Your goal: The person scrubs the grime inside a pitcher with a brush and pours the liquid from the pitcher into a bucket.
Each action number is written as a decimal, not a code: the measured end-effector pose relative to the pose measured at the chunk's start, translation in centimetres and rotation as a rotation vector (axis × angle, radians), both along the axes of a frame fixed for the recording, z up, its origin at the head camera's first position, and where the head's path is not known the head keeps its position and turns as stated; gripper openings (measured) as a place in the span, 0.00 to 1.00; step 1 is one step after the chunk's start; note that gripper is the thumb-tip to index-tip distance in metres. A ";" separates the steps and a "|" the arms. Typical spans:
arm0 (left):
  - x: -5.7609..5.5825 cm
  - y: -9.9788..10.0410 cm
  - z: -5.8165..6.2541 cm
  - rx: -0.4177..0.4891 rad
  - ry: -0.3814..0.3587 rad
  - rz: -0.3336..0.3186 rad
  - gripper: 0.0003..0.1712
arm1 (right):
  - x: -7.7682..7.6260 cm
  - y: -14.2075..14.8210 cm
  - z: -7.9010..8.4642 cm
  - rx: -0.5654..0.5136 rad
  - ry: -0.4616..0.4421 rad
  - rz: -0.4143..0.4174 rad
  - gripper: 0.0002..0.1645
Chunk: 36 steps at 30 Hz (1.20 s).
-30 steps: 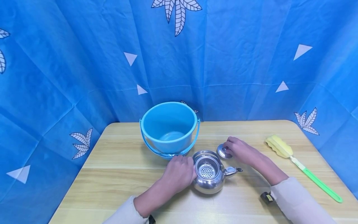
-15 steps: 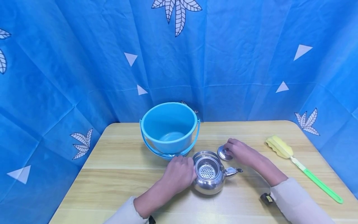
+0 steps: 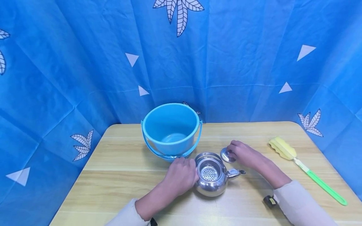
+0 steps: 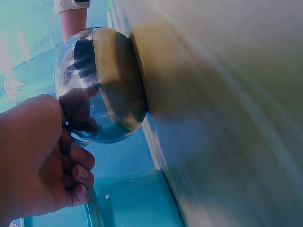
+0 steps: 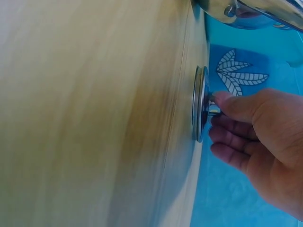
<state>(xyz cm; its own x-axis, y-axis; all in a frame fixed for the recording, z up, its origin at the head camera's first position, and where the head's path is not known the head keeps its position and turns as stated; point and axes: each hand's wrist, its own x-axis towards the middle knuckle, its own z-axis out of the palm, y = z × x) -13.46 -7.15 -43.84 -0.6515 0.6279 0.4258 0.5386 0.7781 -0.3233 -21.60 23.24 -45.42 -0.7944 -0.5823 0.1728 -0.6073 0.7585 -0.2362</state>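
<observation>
A shiny steel teapot (image 3: 211, 188) stands on the table without its lid, so the perforated strainer (image 3: 209, 173) inside shows. Its spout points right. My left hand (image 3: 181, 175) grips the teapot at its left side, fingers curled; the part inside the fist is mostly hidden. In the left wrist view the rounded pot (image 4: 102, 85) sits just beyond that hand (image 4: 42, 156). Right of the pot's rim, my right hand (image 3: 244, 153) pinches the knob of the small round lid (image 3: 225, 155). The right wrist view has this lid (image 5: 200, 104) flat at the tabletop, knob between thumb and fingers.
A light blue bucket (image 3: 171, 145) stands behind the teapot to the left, its handle hanging forward near my left hand. A yellow sponge brush (image 3: 282, 148) with a green handle lies at the right of the wooden table (image 3: 118, 188). Blue patterned cloth (image 3: 240, 62) hangs behind.
My right hand and the lid have shifted very slightly toward the near side. My left hand and the teapot have stayed in place.
</observation>
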 end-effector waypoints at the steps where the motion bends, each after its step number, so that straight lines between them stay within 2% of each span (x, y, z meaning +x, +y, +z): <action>1: 0.0 0.0 0.0 -0.002 -0.002 0.002 0.20 | 0.0 0.0 0.0 -0.001 0.000 -0.001 0.13; 8: 0.0 0.0 0.0 -0.009 -0.005 0.001 0.20 | 0.2 0.0 -0.1 -0.010 0.003 -0.007 0.14; 25: 0.0 0.0 0.1 -0.015 -0.023 0.005 0.20 | 0.6 0.2 0.3 -0.048 0.099 0.028 0.15; 32: 0.1 0.0 0.2 -0.016 -0.026 0.008 0.20 | 1.0 0.1 1.0 -0.055 0.074 0.001 0.16; 36: 0.1 0.1 0.1 -0.026 -0.039 0.021 0.20 | 1.1 0.0 1.4 -0.053 0.090 0.007 0.16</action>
<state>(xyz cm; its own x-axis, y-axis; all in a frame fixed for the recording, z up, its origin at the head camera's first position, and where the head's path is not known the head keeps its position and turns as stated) -13.37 -7.09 -43.73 -0.6806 0.6246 0.3831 0.5350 0.7808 -0.3225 -20.54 23.19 -44.05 -0.7705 -0.5755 0.2741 -0.6329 0.7421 -0.2207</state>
